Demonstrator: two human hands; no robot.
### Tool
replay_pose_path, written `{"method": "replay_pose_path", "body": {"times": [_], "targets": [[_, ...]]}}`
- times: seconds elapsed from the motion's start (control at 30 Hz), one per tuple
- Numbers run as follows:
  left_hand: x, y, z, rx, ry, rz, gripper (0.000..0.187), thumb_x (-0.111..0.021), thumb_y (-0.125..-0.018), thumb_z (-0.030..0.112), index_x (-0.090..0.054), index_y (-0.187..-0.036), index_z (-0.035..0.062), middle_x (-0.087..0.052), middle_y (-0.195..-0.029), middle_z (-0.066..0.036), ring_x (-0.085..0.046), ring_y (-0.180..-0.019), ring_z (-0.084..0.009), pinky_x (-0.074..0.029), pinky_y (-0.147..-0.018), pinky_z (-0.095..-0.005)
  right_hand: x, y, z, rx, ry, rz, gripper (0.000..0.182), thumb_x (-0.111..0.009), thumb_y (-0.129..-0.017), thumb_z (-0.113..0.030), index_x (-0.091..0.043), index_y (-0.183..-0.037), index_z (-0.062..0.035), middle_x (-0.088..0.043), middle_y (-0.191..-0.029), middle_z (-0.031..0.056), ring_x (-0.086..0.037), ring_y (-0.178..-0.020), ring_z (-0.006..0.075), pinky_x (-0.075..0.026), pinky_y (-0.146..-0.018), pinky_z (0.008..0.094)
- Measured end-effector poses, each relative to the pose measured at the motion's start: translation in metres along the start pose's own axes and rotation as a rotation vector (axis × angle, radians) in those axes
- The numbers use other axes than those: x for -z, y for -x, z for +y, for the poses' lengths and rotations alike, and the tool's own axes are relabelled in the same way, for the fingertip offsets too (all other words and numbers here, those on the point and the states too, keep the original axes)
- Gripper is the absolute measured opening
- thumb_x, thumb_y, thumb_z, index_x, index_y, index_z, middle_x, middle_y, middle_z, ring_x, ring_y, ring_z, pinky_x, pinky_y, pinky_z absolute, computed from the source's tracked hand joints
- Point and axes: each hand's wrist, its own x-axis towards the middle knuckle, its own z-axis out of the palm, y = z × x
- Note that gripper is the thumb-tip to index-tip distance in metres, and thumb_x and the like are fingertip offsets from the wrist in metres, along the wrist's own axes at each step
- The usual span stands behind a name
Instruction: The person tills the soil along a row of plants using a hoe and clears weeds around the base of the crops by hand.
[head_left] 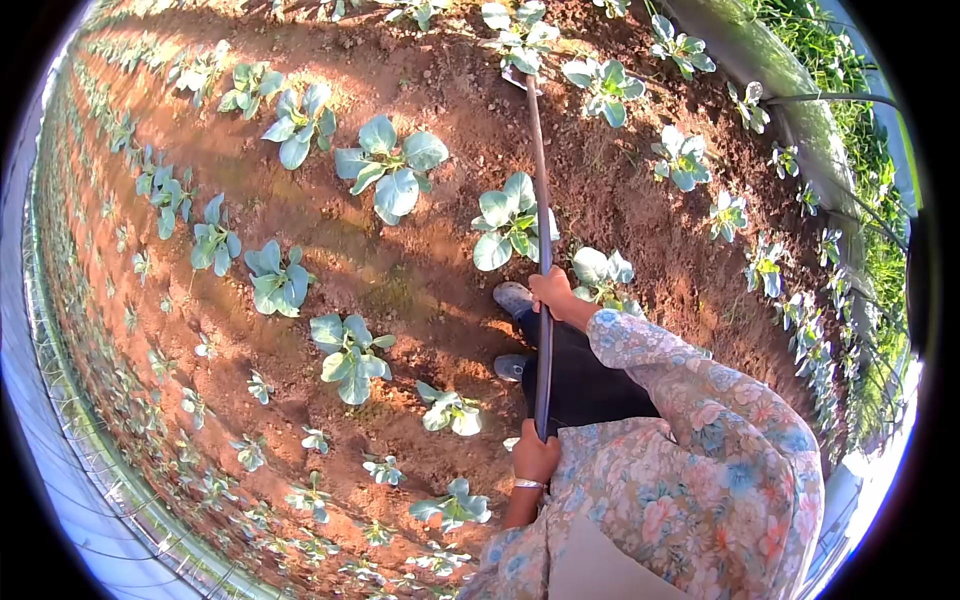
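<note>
My right hand is closed around the middle of a long pole, which has a dark lower section. Lower in the view, my left hand grips the pole's near end, with a pale band at the wrist. The far end of the pole reaches the soil beside a leafy plant, where a small metal blade partly shows. One green plant stands just left of the pole, and another is close to my right hand.
Rows of leafy plants grow in reddish-brown soil. My two shoes rest on the ground left of the pole. Along the right side run a translucent sheet and tall grass. Pale sheeting borders the left.
</note>
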Motion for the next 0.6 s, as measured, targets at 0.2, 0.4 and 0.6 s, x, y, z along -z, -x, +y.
{"method": "replay_pose_path", "body": {"times": [0.2,0.4,0.6], "targets": [[-0.014,-0.010,0.047,0.045,-0.059,0.076,0.038,-0.055,-0.075,0.019,-0.036,-0.100,-0.0015,-0.058,-0.072,-0.030,-0.058,-0.067,-0.0467,-0.046,-0.063,-0.0530,-0.018,0.006,-0.053,0.000,-0.163,-0.228,0.014,-0.054,-0.077,-0.004,-0.041,-0.079,-0.0003,-0.044,-0.050,0.0056,-0.045,-0.034,0.0168,-0.038,-0.033,0.0303],[-0.015,-0.056,0.085,-0.015,-0.067,0.110,0.033,-0.055,-0.076,0.015,-0.033,-0.094,-0.0018,-0.059,-0.076,-0.030,-0.058,-0.071,-0.0465,-0.047,-0.066,-0.0520,-0.020,-0.050,-0.081,-0.060,-0.111,-0.204,0.015,-0.057,-0.076,-0.003,-0.043,-0.071,-0.0017,-0.044,-0.053,0.0040,-0.041,-0.039,0.0112,-0.036,-0.034,0.0270],[-0.007,-0.046,0.064,-0.045,-0.070,-0.047,0.036,-0.055,-0.075,0.018,-0.038,-0.100,-0.0012,-0.059,-0.079,-0.030,-0.058,-0.075,-0.0469,-0.047,-0.069,-0.0514,0.028,-0.022,-0.064,-0.052,-0.059,0.057,0.020,-0.052,-0.077,-0.006,-0.040,-0.061,-0.0044,-0.040,-0.048,0.0049,-0.040,-0.035,0.0156,-0.036,-0.033,0.0295]]}}
